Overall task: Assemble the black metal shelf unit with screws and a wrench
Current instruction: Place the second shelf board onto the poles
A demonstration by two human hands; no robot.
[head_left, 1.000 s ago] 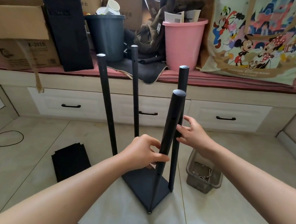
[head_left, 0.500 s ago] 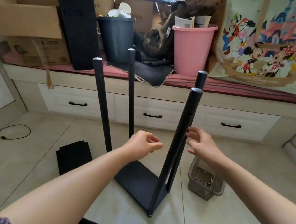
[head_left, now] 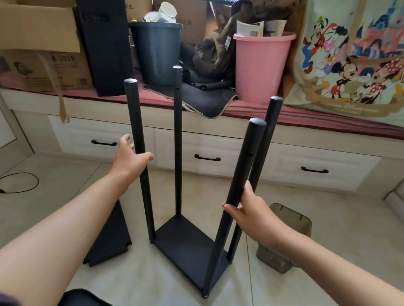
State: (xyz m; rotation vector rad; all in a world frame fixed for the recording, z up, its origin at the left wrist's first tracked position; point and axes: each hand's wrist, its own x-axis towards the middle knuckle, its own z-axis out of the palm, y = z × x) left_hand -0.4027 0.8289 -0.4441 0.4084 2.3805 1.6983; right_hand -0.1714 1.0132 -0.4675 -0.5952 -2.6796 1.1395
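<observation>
The black metal shelf unit stands on the tiled floor: a flat bottom shelf [head_left: 184, 247] with several upright black poles at its corners. My left hand [head_left: 129, 160] wraps the near left pole [head_left: 137, 141] about halfway up, thumb across its front. My right hand [head_left: 252, 213] grips the near right pole [head_left: 240, 178] at mid height, fingers curled round it. The far left pole [head_left: 177, 136] and far right pole [head_left: 265, 140] stand untouched. A spare black shelf panel [head_left: 112, 238] lies flat on the floor left of the unit, partly hidden by my left forearm.
A clear plastic tub [head_left: 284, 243] of hardware sits on the floor right of the unit. Behind runs a drawer bench [head_left: 209, 151] piled with a pink bucket [head_left: 260, 65], dark bin [head_left: 155, 49], cardboard boxes [head_left: 29, 35] and a cartoon bag [head_left: 367, 59]. A black cable [head_left: 11, 184] lies far left.
My left hand left the near right pole and moved over to grasp the near left pole. My right hand closed on the near right pole, lower down. The view drew closer.
</observation>
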